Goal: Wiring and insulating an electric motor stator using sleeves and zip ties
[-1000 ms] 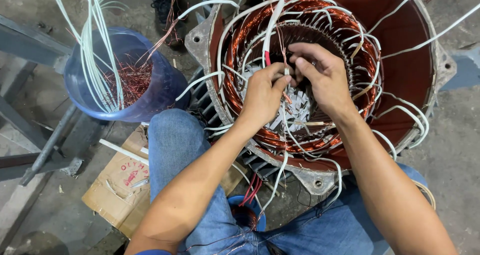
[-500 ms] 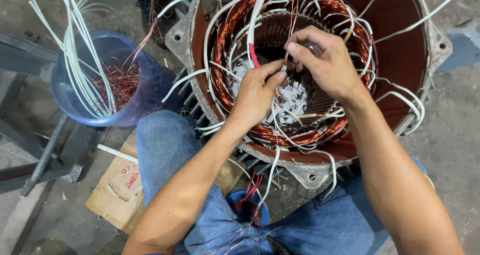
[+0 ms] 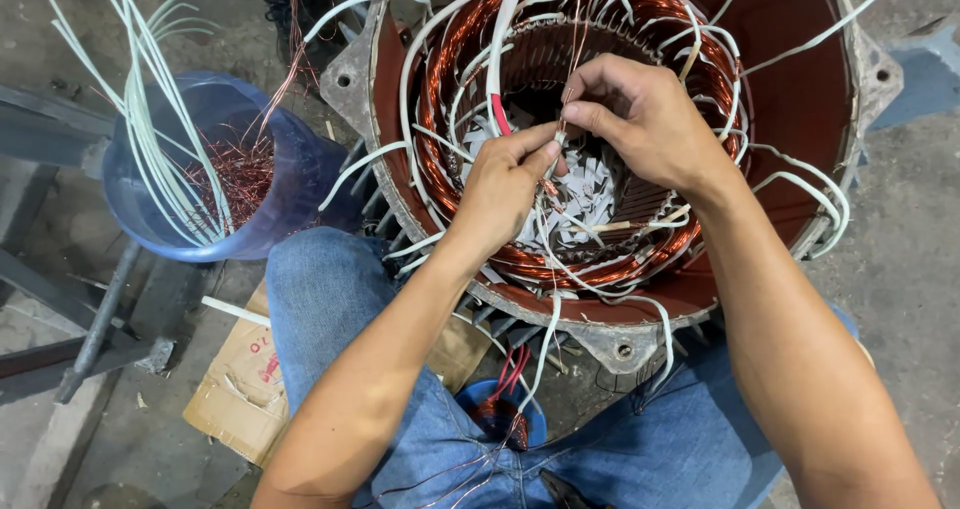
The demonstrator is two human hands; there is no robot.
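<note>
We see our left hand [image 3: 505, 184] and right hand [image 3: 640, 119] both pinching a thin copper wire [image 3: 572, 64] over the motor stator [image 3: 600, 139] windings.

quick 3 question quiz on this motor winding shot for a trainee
1. True or false: both hands meet over the middle of the motor housing.
2. What does the blue bucket hold? A) water B) white sleeves and scrap copper wire C) bolts
3. Fill in: the folded cardboard lies on the floor beside the person's ____ leg.

Key
1. True: the left hand and right hand pinch thin copper wire above the copper coils.
2. B: white sleeves stand in it over scrap wire.
3. left
</note>
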